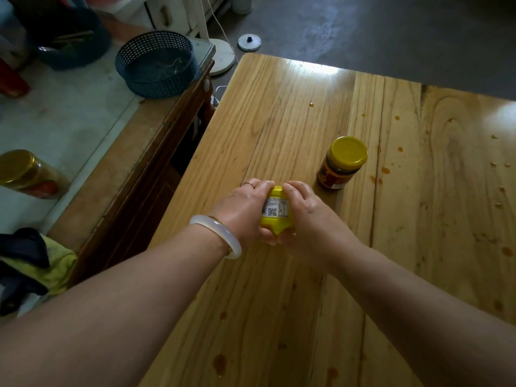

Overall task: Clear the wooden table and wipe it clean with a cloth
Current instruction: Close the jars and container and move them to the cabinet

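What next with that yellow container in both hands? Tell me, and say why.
Probably lift the yellow container off the wooden table and carry it to the side counter. The left hand and right hand already grip it, the yellow-lidded jar still stands beside them, and reddish drips cannot be wiped until both are gone.

both arms reached forward, bare to the elbow. the left hand (245, 208) and right hand (310, 216) met, fingers curled inward, facing each other.
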Demonstrator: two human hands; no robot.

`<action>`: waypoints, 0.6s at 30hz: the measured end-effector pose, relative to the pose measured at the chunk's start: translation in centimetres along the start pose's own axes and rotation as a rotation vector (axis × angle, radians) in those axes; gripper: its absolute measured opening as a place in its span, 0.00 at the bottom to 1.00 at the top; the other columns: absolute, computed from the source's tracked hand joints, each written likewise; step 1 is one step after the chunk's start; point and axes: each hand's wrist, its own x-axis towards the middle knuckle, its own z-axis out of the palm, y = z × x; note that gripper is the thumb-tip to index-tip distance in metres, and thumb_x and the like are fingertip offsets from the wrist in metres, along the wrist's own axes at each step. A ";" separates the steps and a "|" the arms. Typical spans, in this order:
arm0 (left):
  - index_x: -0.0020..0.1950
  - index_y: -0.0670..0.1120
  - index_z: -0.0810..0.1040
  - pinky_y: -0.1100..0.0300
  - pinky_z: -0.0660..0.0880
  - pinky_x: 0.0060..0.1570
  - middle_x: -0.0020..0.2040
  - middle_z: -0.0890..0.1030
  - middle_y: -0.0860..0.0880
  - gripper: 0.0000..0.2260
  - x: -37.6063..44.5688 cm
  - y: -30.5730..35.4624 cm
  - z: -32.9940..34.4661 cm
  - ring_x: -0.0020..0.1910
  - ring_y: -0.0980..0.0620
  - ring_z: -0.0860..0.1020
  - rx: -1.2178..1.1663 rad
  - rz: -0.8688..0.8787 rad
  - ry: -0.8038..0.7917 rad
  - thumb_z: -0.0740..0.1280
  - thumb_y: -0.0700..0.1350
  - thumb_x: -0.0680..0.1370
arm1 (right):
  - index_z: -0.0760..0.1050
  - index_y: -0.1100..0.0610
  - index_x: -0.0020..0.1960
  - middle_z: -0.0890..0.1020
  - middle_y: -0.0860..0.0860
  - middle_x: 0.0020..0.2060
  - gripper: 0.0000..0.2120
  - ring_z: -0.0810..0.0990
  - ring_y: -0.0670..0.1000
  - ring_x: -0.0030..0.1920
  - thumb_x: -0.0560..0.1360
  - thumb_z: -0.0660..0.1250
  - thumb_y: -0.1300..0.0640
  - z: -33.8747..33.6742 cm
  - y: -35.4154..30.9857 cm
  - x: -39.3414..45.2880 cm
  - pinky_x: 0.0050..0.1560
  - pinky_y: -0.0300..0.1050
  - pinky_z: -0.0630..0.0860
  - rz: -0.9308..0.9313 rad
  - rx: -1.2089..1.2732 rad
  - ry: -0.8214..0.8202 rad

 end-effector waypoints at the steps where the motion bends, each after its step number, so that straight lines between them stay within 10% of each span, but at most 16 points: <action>1: 0.75 0.50 0.56 0.57 0.66 0.64 0.70 0.65 0.51 0.44 0.1 0.0 0.0 0.68 0.51 0.66 0.014 0.003 0.004 0.77 0.53 0.65 | 0.47 0.56 0.79 0.54 0.52 0.77 0.47 0.61 0.52 0.74 0.72 0.74 0.51 0.0 -0.1 0.1 0.70 0.43 0.65 0.001 -0.007 0.002; 18: 0.74 0.50 0.56 0.56 0.71 0.61 0.69 0.67 0.49 0.41 0.4 0.0 0.2 0.64 0.50 0.70 0.077 -0.011 0.082 0.75 0.53 0.68 | 0.63 0.57 0.71 0.74 0.52 0.62 0.38 0.76 0.52 0.59 0.67 0.77 0.48 -0.2 -0.3 1.6 0.58 0.46 0.77 -0.022 -0.092 0.089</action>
